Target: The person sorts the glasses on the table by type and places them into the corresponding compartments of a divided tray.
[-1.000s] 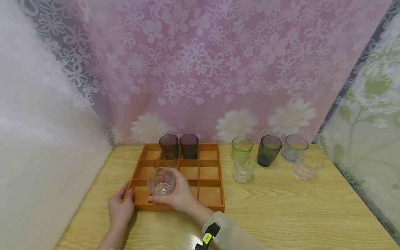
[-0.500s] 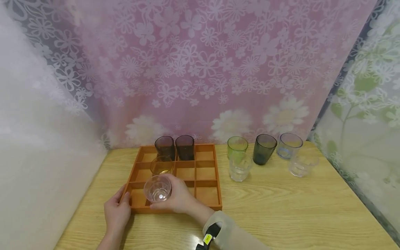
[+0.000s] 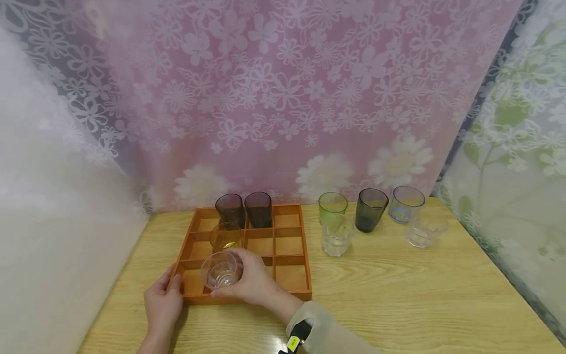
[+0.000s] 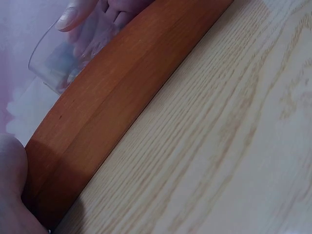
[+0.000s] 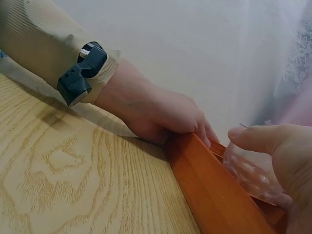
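Observation:
In the head view, my right hand (image 3: 252, 278) holds a clear drinking glass (image 3: 219, 271) between thumb and fingers. The glass is upright or slightly tilted, low over the front row of a wooden compartment tray (image 3: 289, 296); its base's contact with the tray floor cannot be made out. My left hand (image 3: 163, 300) grips the tray's front left corner. In the right wrist view, that hand (image 5: 165, 114) curls over the tray wall. Behind the held glass stands an amber glass (image 3: 225, 236) in the middle row. Two dark purplish glasses (image 3: 230, 210) occupy the back row.
Right of the tray stand a green glass (image 3: 332, 202), a dark grey glass (image 3: 371, 210), a bluish glass (image 3: 407, 204) and two clear glasses, one in front of the green (image 3: 337, 241), one in front of the bluish. A floral curtain (image 3: 265, 98) hangs behind the table (image 3: 398, 300).
My right hand has lowered the clear glass toward the tray's front row. My left hand keeps its grip on the corner. The head view has shifted slightly.

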The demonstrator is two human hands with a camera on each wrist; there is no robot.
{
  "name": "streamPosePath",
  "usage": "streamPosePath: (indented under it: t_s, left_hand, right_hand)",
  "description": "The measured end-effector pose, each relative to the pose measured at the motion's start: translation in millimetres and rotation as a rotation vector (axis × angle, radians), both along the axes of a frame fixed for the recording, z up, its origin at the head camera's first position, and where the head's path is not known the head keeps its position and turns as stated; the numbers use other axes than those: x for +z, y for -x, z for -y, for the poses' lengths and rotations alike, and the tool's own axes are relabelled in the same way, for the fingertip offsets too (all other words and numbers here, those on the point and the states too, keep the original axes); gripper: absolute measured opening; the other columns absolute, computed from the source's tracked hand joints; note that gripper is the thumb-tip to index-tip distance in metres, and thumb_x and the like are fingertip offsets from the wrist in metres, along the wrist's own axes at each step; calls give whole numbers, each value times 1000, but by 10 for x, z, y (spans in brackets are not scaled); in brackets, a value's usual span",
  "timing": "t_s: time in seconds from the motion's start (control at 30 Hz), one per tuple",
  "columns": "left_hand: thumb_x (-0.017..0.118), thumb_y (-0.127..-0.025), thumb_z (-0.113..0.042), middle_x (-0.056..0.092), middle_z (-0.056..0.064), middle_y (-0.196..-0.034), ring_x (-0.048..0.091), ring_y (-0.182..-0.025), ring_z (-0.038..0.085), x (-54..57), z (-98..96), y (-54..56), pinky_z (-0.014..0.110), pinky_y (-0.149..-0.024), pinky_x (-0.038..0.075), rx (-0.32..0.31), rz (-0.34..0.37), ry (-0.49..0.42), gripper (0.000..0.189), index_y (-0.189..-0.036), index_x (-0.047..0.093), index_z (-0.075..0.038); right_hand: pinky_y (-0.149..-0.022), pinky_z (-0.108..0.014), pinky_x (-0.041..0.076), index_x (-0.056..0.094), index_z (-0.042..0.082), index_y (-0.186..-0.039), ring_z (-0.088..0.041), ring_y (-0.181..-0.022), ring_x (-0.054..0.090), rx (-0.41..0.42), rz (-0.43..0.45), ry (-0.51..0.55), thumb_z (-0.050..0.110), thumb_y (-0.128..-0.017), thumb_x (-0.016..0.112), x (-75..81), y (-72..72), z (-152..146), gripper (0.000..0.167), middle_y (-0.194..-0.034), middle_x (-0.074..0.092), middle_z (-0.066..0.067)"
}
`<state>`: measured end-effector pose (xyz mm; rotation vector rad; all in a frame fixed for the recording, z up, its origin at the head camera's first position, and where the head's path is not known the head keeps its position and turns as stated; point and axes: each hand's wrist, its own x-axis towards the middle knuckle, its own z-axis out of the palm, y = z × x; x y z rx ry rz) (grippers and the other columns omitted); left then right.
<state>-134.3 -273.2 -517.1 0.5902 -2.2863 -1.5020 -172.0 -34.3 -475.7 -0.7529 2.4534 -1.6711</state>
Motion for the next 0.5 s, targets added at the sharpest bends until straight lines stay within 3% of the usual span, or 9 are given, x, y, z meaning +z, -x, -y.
streamPosePath:
  t_s: [0.2, 0.37, 0.5]
  left_hand:
    - [58, -108, -10, 57, 16, -149, 49, -141, 31, 5, 22, -10, 3, -91, 40, -5, -3, 8, 42, -149, 59, -1]
    - [57, -108, -9, 57, 17, -150, 48, -141, 31, 22, 14, -9, 9, -98, 41, -7, -5, 11, 42, -149, 59, -1]
    - [57, -108, -8, 57, 19, -149, 49, -141, 33, 29, 0, -19, 5, -93, 40, -11, -14, 12, 42, -148, 59, 1]
  right_hand:
    - [-105, -30, 51, 63, 10, -142, -15, -124, 61, 23, 34, 97, 28, -71, 102, 27, -12, -18, 84, -133, 67, -3]
    - [-110, -38, 50, 62, 6, -142, -21, -127, 62, 26, 61, 153, 26, -72, 102, 49, -26, -113, 83, -136, 66, -7]
    - [-112, -45, 48, 59, 1, -144, -29, -129, 61, 21, 80, 171, 22, -73, 101, 80, -42, -279, 85, -138, 64, -11]
